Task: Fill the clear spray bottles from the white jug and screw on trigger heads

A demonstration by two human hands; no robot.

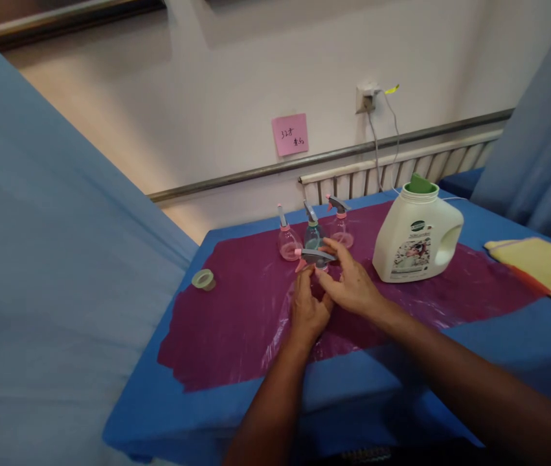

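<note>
Between my hands is a spray bottle with a grey and pink trigger head [316,256], its nozzle pointing left. My left hand [309,309] is closed around the bottle's lower part, which the fingers mostly hide. With thumb and fingers, my right hand [351,283] grips near the collar just under the head. Just behind stand a pink spray bottle [289,244], a teal spray bottle [313,237] and another pink spray bottle [342,232], each upright with liquid low inside.
A large cream jug [416,239] with a green spout stands right of my hands. A small pale cap [203,279] lies at left on the purple plastic sheet [236,323], over the blue table cover [158,401]. A yellow cloth [542,265] lies far right. Blue curtains [37,259] flank the table.
</note>
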